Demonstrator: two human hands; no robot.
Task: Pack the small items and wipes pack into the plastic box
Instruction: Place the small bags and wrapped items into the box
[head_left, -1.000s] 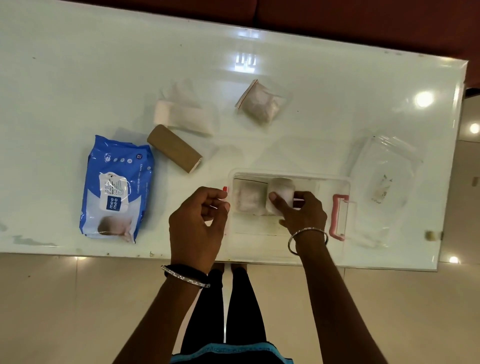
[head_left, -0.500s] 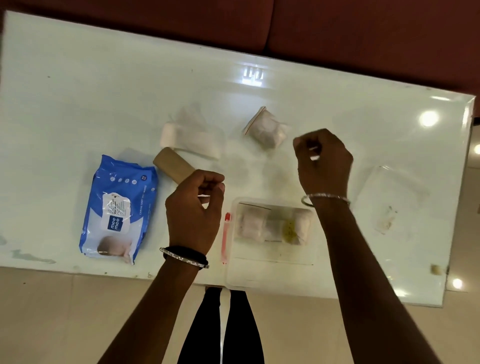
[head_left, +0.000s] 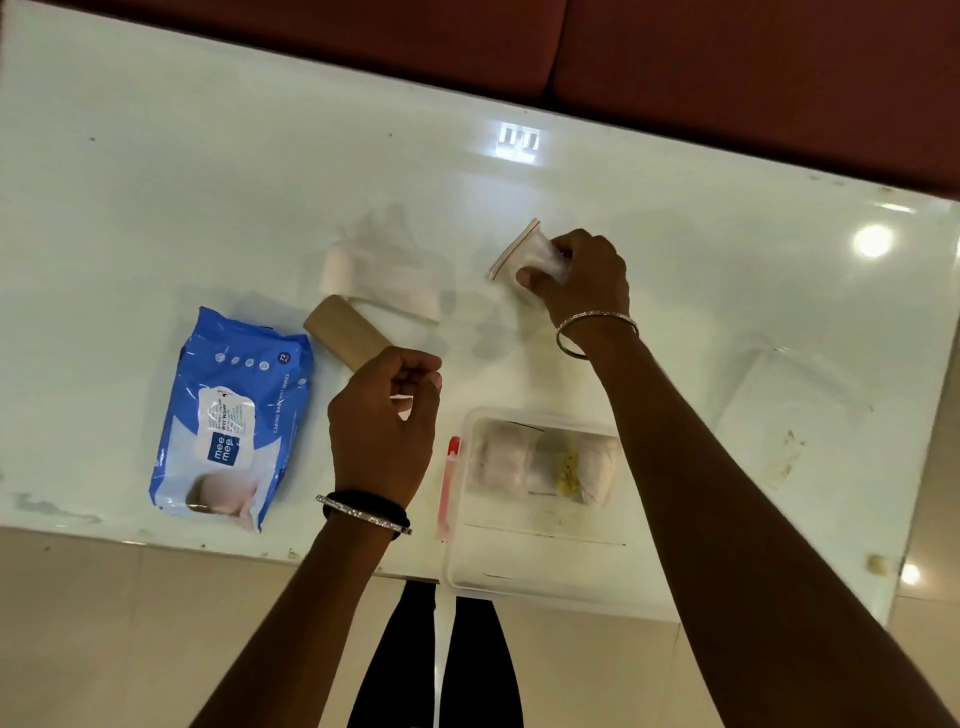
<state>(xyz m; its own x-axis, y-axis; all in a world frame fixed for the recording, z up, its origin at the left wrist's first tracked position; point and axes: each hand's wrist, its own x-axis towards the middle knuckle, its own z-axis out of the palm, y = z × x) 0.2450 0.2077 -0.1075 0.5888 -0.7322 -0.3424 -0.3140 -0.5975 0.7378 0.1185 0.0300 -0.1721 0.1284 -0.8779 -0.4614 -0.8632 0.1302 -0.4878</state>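
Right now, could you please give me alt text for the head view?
A right hand grips a small zip bag beyond a clear plastic box holding white bundles; the left hand hovers, fingers curled. A blue wipes pack, brown roll and white roll lie left on the white table.

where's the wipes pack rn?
Head view: the blue wipes pack lies flat on the table near its front edge, left of the left hand, with the brown roll at its far right corner. It is outside the plastic box.
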